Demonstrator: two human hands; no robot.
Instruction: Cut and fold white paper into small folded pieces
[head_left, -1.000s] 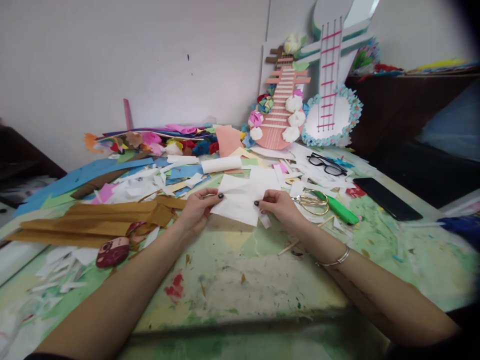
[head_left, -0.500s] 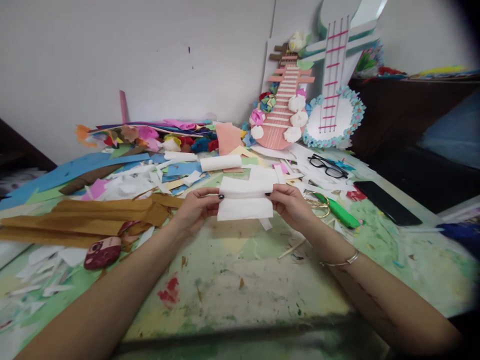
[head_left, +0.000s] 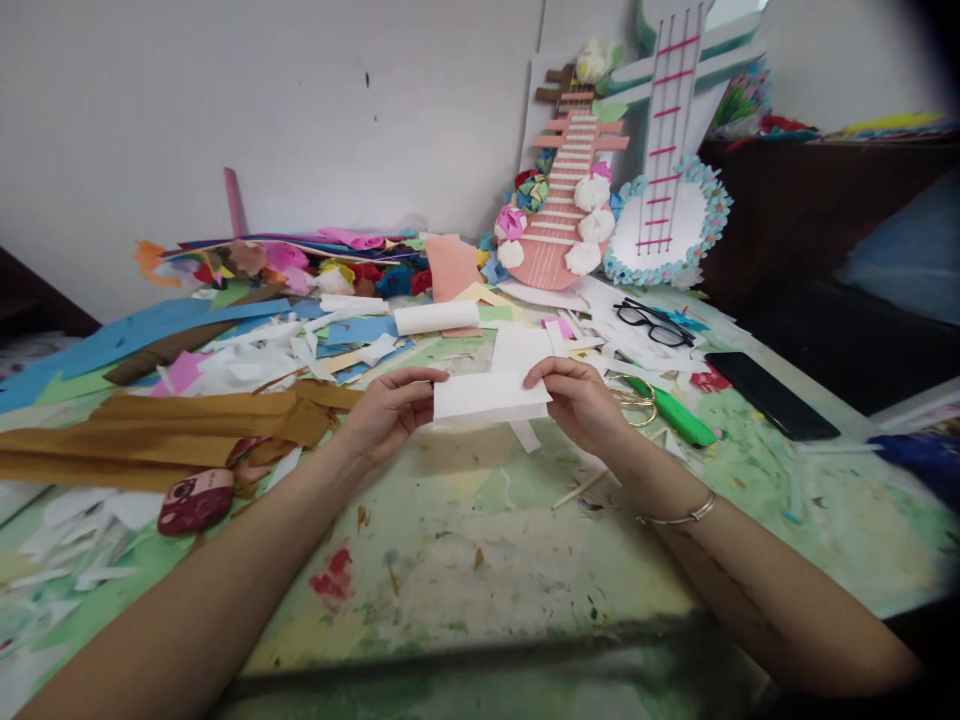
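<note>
A small piece of white paper (head_left: 487, 396) is stretched level between my hands, above the table, with its upper part folded over toward me. My left hand (head_left: 394, 412) pinches its left end, fingers along the back and thumb hidden. At the right end my right hand (head_left: 581, 400) grips the paper, its index finger lying over the top edge. Behind it lies another white sheet (head_left: 517, 345), and a narrow white strip (head_left: 526, 436) shows below the lower edge. A white paper roll (head_left: 436, 318) rests farther back.
Gold-handled scissors (head_left: 634, 398), a green cutter (head_left: 679, 418), black glasses (head_left: 654, 325) and a phone (head_left: 772, 395) lie to the right. Brown crepe paper (head_left: 187, 435) and a dark red case (head_left: 195, 502) are at left. Two decorated paper instruments (head_left: 559, 215) lean on the wall.
The paper's upper part has been folded down toward me, so it now looks shorter. My right index finger has moved onto its top edge. The view has shifted slightly.
</note>
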